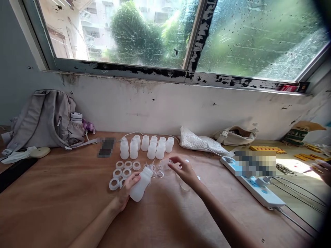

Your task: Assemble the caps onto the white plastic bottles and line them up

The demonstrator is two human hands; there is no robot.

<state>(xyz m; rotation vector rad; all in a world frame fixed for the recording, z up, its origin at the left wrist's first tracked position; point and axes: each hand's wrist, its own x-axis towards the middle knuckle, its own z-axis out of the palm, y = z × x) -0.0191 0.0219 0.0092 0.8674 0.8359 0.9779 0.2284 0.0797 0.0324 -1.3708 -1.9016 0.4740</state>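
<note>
My left hand is wrapped round a frosted white baby bottle, which tilts with its open neck up and to the right. My right hand is closed in a pinch above the table, to the right of the bottle. A small clear thing seems to be at its fingertips, too indistinct to name. White screw rings lie in rows left of the bottle. Several clear teat-like pieces lie just behind the bottle's neck. Clear covers lie under my right hand, partly hidden by it.
Several frosted bottles stand in a group at the back. A white power strip with cables is at right, near a white plastic bag and a beige bag. A grey backpack stands at left. Another person's hand shows far right.
</note>
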